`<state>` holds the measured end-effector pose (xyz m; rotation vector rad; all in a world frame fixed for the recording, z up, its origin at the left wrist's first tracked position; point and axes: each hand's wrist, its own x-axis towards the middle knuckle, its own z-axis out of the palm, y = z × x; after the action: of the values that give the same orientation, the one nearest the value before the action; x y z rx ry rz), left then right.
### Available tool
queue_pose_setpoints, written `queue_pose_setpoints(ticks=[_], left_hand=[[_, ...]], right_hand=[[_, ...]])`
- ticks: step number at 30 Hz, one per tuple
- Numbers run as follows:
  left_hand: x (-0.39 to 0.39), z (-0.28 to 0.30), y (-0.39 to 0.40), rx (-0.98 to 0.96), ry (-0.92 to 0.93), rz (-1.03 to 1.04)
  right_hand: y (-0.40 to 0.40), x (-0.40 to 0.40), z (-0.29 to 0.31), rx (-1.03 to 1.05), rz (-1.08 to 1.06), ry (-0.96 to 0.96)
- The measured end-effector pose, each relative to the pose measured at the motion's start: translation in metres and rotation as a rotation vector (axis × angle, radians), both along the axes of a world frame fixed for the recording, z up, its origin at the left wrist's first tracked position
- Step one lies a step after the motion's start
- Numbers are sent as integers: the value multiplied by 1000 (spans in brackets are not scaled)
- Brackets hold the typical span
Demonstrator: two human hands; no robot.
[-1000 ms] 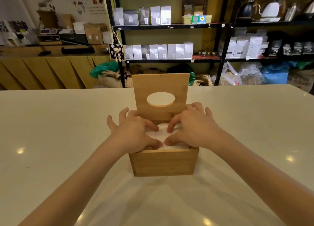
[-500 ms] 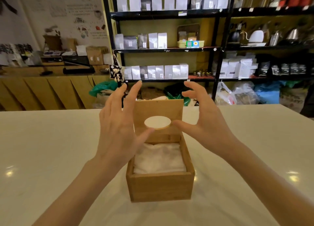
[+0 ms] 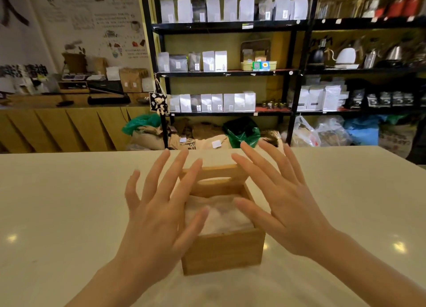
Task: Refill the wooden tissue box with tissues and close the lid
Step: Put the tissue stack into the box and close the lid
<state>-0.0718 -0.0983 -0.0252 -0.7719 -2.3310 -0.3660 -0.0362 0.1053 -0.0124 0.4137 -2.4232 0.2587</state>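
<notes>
Both hands, left hand (image 3: 159, 216) and right hand (image 3: 283, 200), fingers spread, empty, flank the tissue box (image 3: 222, 251).

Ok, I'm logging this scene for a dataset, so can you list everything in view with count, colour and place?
Wooden tissue box: one, light brown, centre of the table, open.
Lid: one, same wood, oval slot, tipped up at the box's far edge.
Tissues: white stack, filling the box.
Table: one, cream, glossy, foreground.
Shelving: black racks behind the table.
Pouches: many, mostly white and grey, on the shelves.
Kettles: several, white, black and metal, right shelf.
Bags: several, green, clear and blue, on the floor.
Left hand: open, fingers spread, above the box's left side.
Right hand: open, above its right side.
</notes>
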Motion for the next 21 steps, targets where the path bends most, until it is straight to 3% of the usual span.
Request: queue_pose_setpoints(ticks=[7,21], left_hand=[[29,-47,-12,-139,-3,2],[33,-61,-18,-200,-55,10]], right_hand=[[7,31,-46,163,26,14],[6,29,-73,140,51,81]])
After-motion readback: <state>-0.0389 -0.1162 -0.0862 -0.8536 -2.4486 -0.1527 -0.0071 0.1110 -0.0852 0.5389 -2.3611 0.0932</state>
